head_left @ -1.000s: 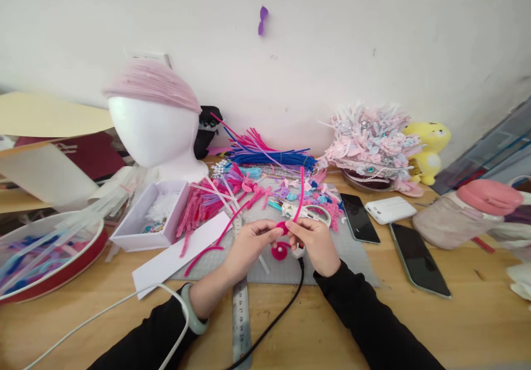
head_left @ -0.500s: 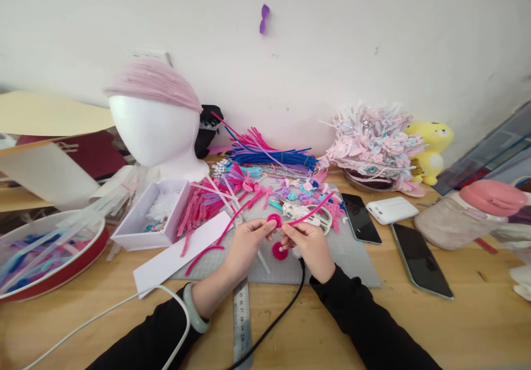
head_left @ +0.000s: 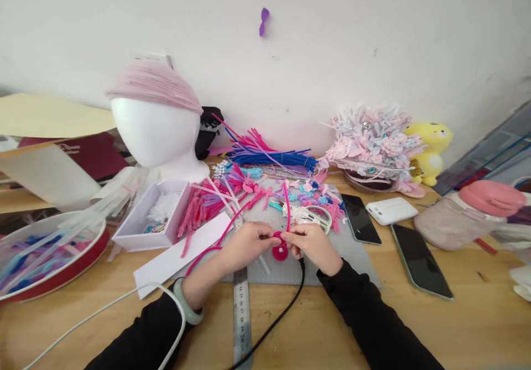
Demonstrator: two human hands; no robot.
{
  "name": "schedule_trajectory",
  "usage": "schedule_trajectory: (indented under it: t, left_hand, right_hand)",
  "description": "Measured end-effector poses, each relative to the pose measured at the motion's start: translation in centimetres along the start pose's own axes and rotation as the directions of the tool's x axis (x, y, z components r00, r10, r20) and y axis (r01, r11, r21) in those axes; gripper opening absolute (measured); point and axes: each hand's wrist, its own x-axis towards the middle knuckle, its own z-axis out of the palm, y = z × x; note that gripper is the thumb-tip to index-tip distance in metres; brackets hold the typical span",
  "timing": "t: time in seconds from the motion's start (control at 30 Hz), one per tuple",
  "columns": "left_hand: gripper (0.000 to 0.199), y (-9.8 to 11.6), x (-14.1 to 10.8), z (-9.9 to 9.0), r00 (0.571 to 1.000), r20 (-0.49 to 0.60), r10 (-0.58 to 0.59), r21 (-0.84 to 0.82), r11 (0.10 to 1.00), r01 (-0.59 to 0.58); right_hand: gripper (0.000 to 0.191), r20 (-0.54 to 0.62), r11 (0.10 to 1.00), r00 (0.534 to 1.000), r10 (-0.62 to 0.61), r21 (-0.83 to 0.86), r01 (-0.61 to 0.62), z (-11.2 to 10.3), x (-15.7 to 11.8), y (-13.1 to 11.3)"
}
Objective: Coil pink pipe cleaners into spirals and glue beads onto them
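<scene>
My left hand (head_left: 249, 244) pinches a coiled magenta pipe cleaner at its left side, above the grey cutting mat (head_left: 265, 276). Opposite it, my right hand (head_left: 311, 245) closes on the same magenta pipe cleaner (head_left: 287, 204), whose loose end stands up beyond my fingertips. Just below the fingertips is a magenta disc (head_left: 280, 251) with a pearly bead near its centre. Scissors with pale handles (head_left: 319, 215) lie behind my right hand. More magenta pipe cleaners (head_left: 226, 232) lie left of my hands.
Around the mat are a ruler (head_left: 241, 320), a white box (head_left: 151, 215), a red-rimmed tub (head_left: 70, 273), a foam head (head_left: 155, 132), phones (head_left: 421, 259), a pink-lidded bottle (head_left: 440, 220) and a decorated headpiece (head_left: 373, 143). A black cable (head_left: 286, 312) runs toward the near edge.
Both hands have come down slightly, bringing the coil to the beaded disc. The pipe cleaner's free end has swung from pointing right to pointing up and away.
</scene>
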Motion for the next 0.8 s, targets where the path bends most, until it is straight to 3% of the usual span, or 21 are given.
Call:
schedule_trajectory:
  t: [0.07,0.17,0.27,0.43,0.57,0.7,0.8]
  left_hand:
    - [0.023,0.2,0.0,0.3,0.997,-0.056,-0.045,-0.053,0.998,0.042]
    - [0.02,0.7,-0.2,1.5,0.975,-0.191,-0.118,-0.271,0.961,0.063]
    - [0.019,0.9,-0.4,2.8,0.969,-0.212,-0.126,-0.456,0.89,0.016]
    - [0.026,0.2,-0.4,3.3,0.946,-0.272,-0.179,-0.512,0.859,0.016]
    - [0.026,-0.2,-0.1,2.4,0.961,-0.226,-0.157,-0.456,0.889,0.038]
    - [0.025,0.0,0.0,1.2,0.981,-0.174,-0.082,-0.217,0.975,0.043]
    - [0.024,0.0,0.0,0.6,0.998,-0.065,0.024,-0.033,0.999,-0.026]
  right_hand:
    - [0.026,-0.015,0.998,1.0,-0.023,0.057,0.023,0.1,0.1,0.1]
    - [0.025,-0.155,0.979,0.985,-0.071,0.181,0.099,0.7,0.0,0.2]
    - [0.024,-0.276,0.946,0.958,-0.074,0.286,0.155,1.9,-0.2,0.6]
    - [0.026,-0.293,0.938,0.952,-0.091,0.296,0.181,3.0,-0.3,1.4]
    - [0.026,-0.191,0.95,0.979,-0.075,0.286,0.129,2.0,-0.1,0.9]
    - [0.026,-0.085,0.976,0.996,-0.035,0.21,0.052,0.5,-0.1,0.0]
    - [0.025,-0.004,0.996,1.0,-0.012,0.083,0.012,-0.3,-0.2,-0.3]
